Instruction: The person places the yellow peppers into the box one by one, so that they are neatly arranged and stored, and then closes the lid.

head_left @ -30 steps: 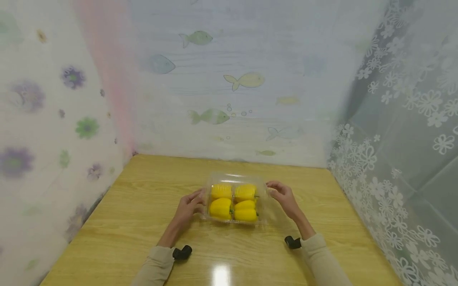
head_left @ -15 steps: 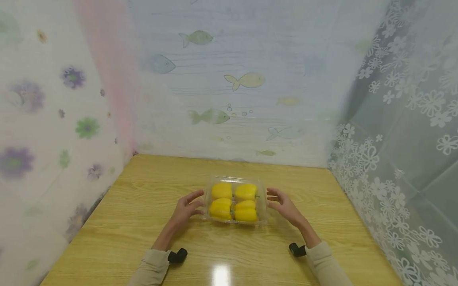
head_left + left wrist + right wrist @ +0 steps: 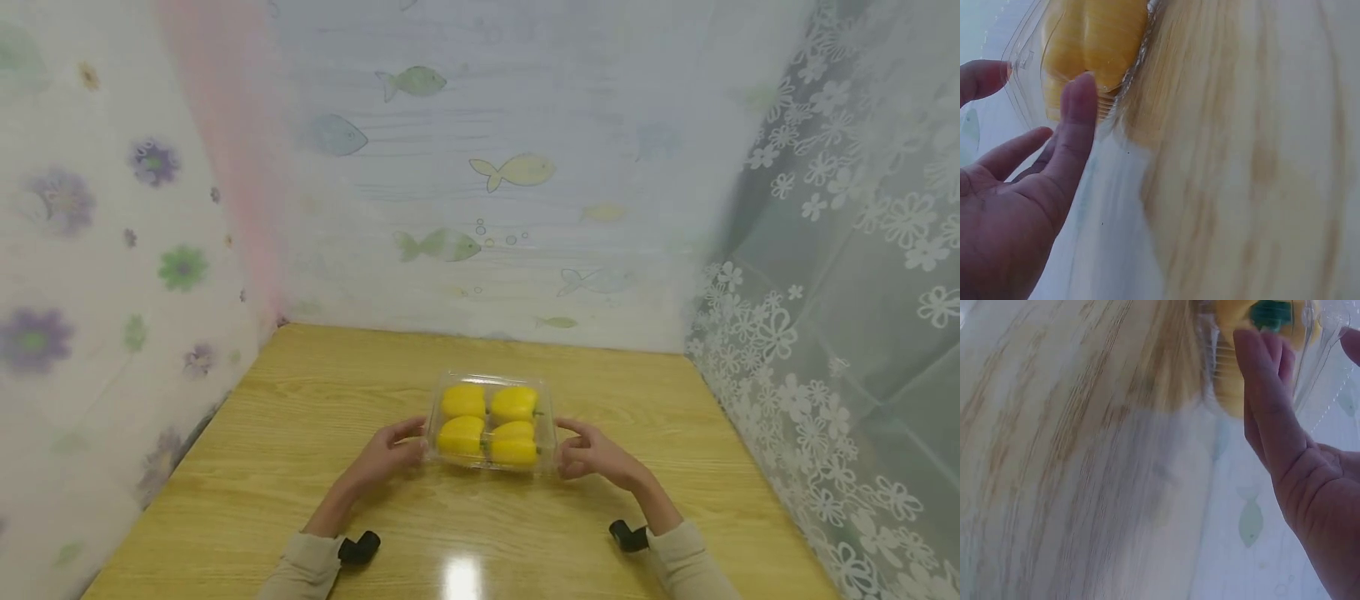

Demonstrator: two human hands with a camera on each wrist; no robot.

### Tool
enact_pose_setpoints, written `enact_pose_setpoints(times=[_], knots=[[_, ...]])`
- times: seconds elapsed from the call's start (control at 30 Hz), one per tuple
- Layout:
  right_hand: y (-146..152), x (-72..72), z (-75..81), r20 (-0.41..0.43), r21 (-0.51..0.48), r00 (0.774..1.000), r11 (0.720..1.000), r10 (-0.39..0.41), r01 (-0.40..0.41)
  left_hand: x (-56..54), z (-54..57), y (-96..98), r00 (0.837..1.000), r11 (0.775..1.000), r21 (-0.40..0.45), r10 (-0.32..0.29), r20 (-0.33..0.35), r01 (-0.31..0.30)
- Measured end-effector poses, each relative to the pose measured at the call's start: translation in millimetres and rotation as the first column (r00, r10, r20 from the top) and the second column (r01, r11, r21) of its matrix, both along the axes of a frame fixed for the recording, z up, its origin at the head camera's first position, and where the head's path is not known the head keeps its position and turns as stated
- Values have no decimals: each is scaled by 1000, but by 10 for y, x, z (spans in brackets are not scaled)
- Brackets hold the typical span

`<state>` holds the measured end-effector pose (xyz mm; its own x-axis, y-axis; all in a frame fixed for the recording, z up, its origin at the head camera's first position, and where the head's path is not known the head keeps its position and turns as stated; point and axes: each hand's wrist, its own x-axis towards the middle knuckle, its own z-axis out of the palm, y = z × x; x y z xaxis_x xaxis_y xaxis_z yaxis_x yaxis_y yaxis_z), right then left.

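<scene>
A clear plastic clamshell box (image 3: 489, 463) with its lid down sits on the wooden table in the head view. Several yellow bell peppers (image 3: 461, 435) with green stems lie inside it in two rows. My left hand (image 3: 386, 457) is at the box's left side; in the left wrist view its fingers (image 3: 1075, 134) extend along the wall, and the thumb meets the lid's edge. At the right side is my right hand (image 3: 600, 457). In the right wrist view, its fingers (image 3: 1266, 394) lie extended against the ridged wall, and the thumb is by the rim.
The wooden table (image 3: 360, 358) runs back to a pale cloth (image 3: 525, 208) printed with fish. Flowered sheets (image 3: 150, 275) hang at the left and right. A black wrist camera (image 3: 360, 548) is on the left cuff, another black camera (image 3: 628, 536) on the right.
Both hands drew slightly away from the box, then came back to its sides, nearer its front corners. The glare on the lid has changed; the box has barely moved.
</scene>
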<state>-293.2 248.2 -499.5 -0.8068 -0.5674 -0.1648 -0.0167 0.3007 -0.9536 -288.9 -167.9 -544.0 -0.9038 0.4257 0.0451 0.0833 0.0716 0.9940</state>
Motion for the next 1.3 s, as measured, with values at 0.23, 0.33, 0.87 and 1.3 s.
enact_pose_setpoints(times=[0.23, 0.33, 0.87, 1.3], knots=[[-21, 15, -56, 31, -50, 997, 997, 64, -63, 34, 17, 7, 999, 999, -36, -35, 23, 36], [-25, 20, -75, 31, -58, 997, 996, 66, -64, 48, 35, 19, 999, 999, -30, -36, 25, 37], [-46, 75, -18, 84, -74, 996, 997, -1, 7, 119, 112, 64, 997, 1000, 18, -9, 79, 8], [-49, 113, -18, 86, -72, 996, 996, -39, 45, 109, 99, 78, 993, 998, 57, -24, 118, 18]])
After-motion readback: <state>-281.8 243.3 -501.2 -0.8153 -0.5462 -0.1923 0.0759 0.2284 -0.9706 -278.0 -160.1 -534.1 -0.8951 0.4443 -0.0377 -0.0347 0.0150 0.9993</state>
